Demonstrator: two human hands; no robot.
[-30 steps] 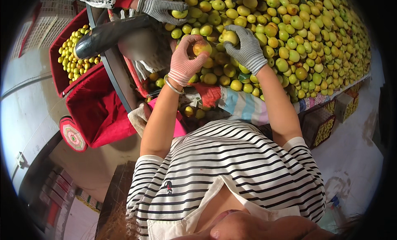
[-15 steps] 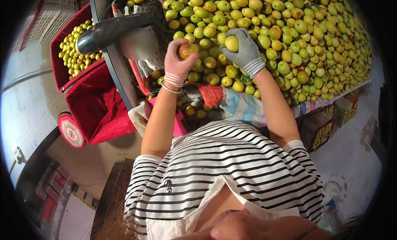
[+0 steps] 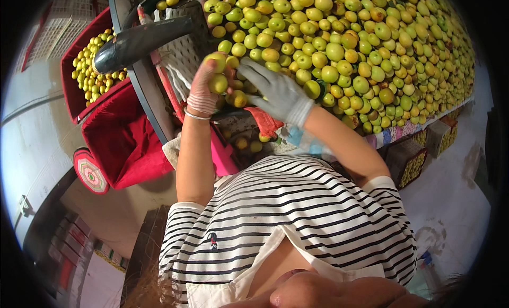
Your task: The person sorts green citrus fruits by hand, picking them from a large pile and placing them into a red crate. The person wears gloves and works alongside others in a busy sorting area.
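My left hand (image 3: pixel 204 88), in a pink-and-white striped glove, is closed round yellow-green jujubes (image 3: pixel 218 83), at least two of them showing between thumb and fingers. It is raised at the left end of a big heap of jujubes (image 3: pixel 360 53). Just to its right, my right hand (image 3: pixel 278 93) wears a grey glove. Its fingers stretch out toward the left hand, slightly smeared by motion, and no fruit shows in it. A few jujubes lie below and between the two hands.
A black tube-shaped part (image 3: pixel 140 43) and a grey metal edge (image 3: pixel 139 90) stand left of the heap. Beyond is a red-lined bin (image 3: pixel 69 85) of jujubes. A red cloth-lined container (image 3: pixel 124 133), a pink plastic piece (image 3: pixel 222 154) and crates (image 3: pixel 405 162) sit lower.
Both hands have moved left. The reddish fruit no longer shows in my left hand, which now holds yellow-green ones. My right hand no longer shows the fruit it held, and its fingers have straightened.
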